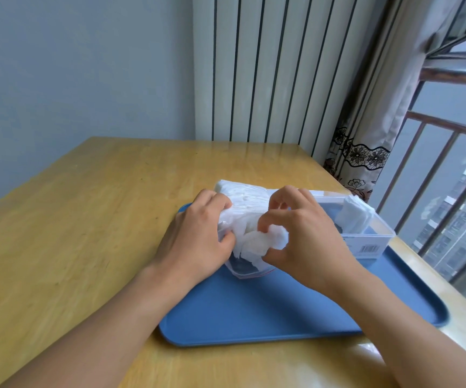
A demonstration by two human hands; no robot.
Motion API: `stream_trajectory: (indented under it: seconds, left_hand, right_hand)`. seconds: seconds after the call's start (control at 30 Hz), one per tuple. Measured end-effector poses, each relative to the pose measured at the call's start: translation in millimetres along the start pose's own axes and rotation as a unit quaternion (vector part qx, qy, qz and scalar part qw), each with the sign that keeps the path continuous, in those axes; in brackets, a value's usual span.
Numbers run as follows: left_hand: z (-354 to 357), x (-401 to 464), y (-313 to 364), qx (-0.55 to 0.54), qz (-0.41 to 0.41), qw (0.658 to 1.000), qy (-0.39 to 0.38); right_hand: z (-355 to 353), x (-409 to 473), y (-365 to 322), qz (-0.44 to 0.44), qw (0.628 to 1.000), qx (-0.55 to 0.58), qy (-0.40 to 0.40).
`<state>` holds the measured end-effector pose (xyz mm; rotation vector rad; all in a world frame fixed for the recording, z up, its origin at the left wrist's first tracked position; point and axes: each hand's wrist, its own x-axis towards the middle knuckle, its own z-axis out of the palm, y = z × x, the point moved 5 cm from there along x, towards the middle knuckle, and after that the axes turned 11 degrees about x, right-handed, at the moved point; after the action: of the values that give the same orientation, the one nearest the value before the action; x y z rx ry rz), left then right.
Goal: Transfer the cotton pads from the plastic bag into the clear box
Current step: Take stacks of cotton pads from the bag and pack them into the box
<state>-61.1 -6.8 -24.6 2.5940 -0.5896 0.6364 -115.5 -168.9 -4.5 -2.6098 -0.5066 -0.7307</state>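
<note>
Mid-frame, the left hand (198,233) grips the plastic bag (243,208) steady so the right hand (296,233) can pinch out cotton pads (265,239) (clear box (377,236) waits right).

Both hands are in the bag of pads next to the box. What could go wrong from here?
1. The right hand pinches a loose clump of cotton pads at the plastic bag mouth; some could slip onto the blue tray on the way across.
2. The left hand grips the bag by its side only; a hard pull may drag the whole bag.
3. The clear box already holds a leaning stack of pads; a careless drop may topple it.
</note>
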Motion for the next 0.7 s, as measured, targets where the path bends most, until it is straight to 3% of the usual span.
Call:
stream_trajectory:
  seconds: [0.17, 0.23, 0.3, 0.4, 0.47, 0.57, 0.63, 0.7]
  left_hand:
    - [-1, -1, 2, -0.003, -0.006, 1.000, -0.026]
    - [-1, -1, 1, -0.002, -0.009, 1.000, -0.026]
    - [-2, -2, 0, -0.001, -0.009, 1.000, -0.028]
    - [-1, -1, -2, -0.003, 0.006, 0.999, -0.053]
    - [-2, -1, -2, -0.035, 0.023, 0.996, -0.084]
    - [-21, 0, 5, -0.208, 0.023, 0.978, -0.029]
    - [-33, -1, 12, -0.362, 0.004, 0.932, -0.012]
    - [-34, -2, 21, -0.456, -0.014, 0.889, -0.049]
  right_hand:
    - [-30, 0, 2, 0.043, 0.959, 0.279, -0.003]
    - [-35, 1, 3, 0.063, 0.902, 0.427, -0.015]
    - [-38, 4, 8, 0.083, 0.818, 0.569, 0.007]
    - [-39, 6, 24, 0.159, 0.724, 0.665, 0.092]
    - [-35, 6, 31, 0.202, 0.720, 0.656, 0.104]
    - [-23, 5, 28, 0.196, 0.767, 0.609, 0.045]
    - [-14, 4, 19, 0.177, 0.782, 0.597, 0.014]
    - [-10, 4, 12, 0.156, 0.779, 0.607, 0.012]
